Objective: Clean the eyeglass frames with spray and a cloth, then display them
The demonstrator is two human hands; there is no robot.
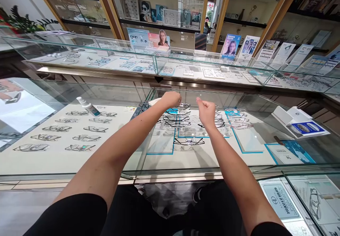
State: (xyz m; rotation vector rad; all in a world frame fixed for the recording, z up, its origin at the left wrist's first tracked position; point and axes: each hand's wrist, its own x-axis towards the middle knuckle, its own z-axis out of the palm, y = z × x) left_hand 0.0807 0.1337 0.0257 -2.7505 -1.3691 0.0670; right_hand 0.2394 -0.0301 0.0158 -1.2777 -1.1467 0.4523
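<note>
Above the glass display counter, my left hand is closed, its fingers curled away from me. A white sheet or cloth shows beside its wrist; whether the hand holds it I cannot tell. To its right, my right hand is closed with the thumb upward. What either hand holds, if anything, is hidden. Below and between them lies a dark-framed pair of eyeglasses. Rows of eyeglasses lie behind it, partly covered by my hands and forearms.
A white spray bottle stands on the counter at left, near more eyeglasses. An open white and blue box is at right. Behind runs a second glass showcase with leaflets. A blue-edged card lies at right.
</note>
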